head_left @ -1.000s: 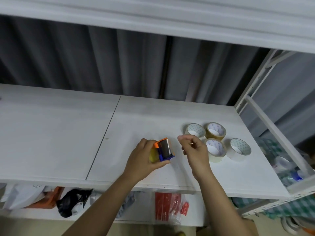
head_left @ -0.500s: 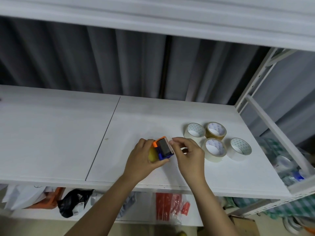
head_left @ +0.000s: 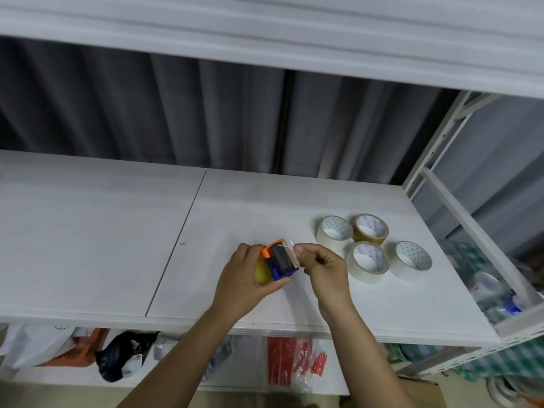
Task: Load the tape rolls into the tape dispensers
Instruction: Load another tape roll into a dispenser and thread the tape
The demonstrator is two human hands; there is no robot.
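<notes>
Since half a second ago, right hand (head_left: 325,267) has stayed pressed close to the dispenser, its pinched fingertips (head_left: 300,249) now at the upper right corner, where a short clear strip of tape (head_left: 290,242) shows.

Nearest, below the front edge: lower shelf with a black plastic bag (head_left: 125,356), an orange bag (head_left: 81,347) and a clear packet of red pieces (head_left: 290,363).

Left hand (head_left: 243,276): grip closed around the small hand-held tape dispenser with orange top, blue frame and yellow roll (head_left: 278,262), thumb under its near edge, fingers behind. The dispenser is held just above the white wooden shelf surface (head_left: 103,245), near its front, right of the board seam.

Right hand: thumb and forefinger nipped together on the tape end beside the dispenser; the other fingers are curled in.

Further right, four loose tape rolls lying flat in a cluster: a clear roll (head_left: 368,262) nearest the right hand, a clear roll (head_left: 412,260) at far right, a clear roll (head_left: 334,231) behind, and a brown roll (head_left: 370,229) beside it, touching or nearly so.

Farthest: grey pleated curtain (head_left: 206,113) behind the shelf and a white metal rack upright (head_left: 435,136) at right.
</notes>
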